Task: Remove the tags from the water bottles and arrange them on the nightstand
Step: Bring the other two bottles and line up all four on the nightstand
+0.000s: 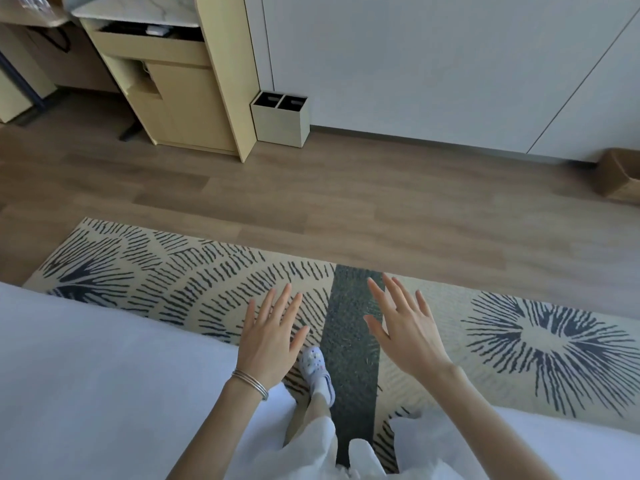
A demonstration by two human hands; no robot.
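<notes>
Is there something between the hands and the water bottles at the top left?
Nothing visible blocks the way. Both hands, left and right, are empty above the rug. Bare wood floor lies between them and the desk where the blurry bottles seem to stand.

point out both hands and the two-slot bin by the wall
left hand [268,344], head view, on the back of the hand, fingers spread
right hand [408,332], head view, on the back of the hand, fingers spread
two-slot bin [278,128], head view, on its front wall
</notes>
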